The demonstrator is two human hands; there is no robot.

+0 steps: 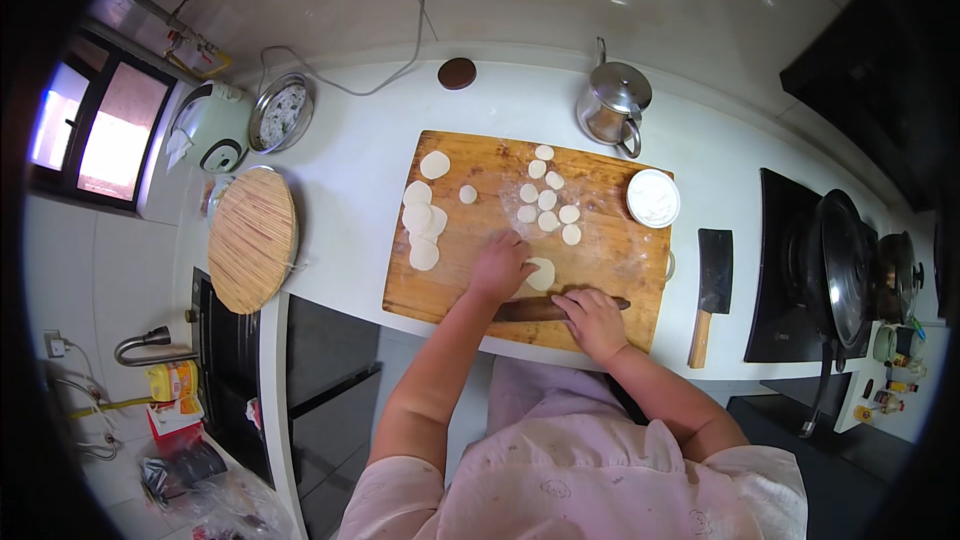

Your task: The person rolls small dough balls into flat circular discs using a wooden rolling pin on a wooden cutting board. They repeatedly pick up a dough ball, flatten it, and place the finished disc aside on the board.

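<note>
On a wooden board (pixel 450 280), my left hand (pixel 500 265) has its fingertips at the left edge of a flat round dough wrapper (pixel 541 274), apparently pinching it. My right hand (pixel 592 323) is closed over the right part of a dark wooden rolling pin (pixel 530 310), which lies just nearer to me than the wrapper. Several rolled wrappers (pixel 425 257) overlap at the board's left side, and one wrapper (pixel 435 165) lies apart above them. Small dough pieces (pixel 547 200) are scattered at the upper middle. A single dough piece (pixel 468 194) sits left of these.
A white bowl of flour (pixel 653 199) stands on the board's right side. Right of it lie a cleaver (pixel 714 270) and a stove with a pan (pixel 840 260). Behind are a metal pot (pixel 615 100) and brown lid (pixel 457 73). A filling bowl (pixel 281 115) and round slatted lid (pixel 252 240) are left.
</note>
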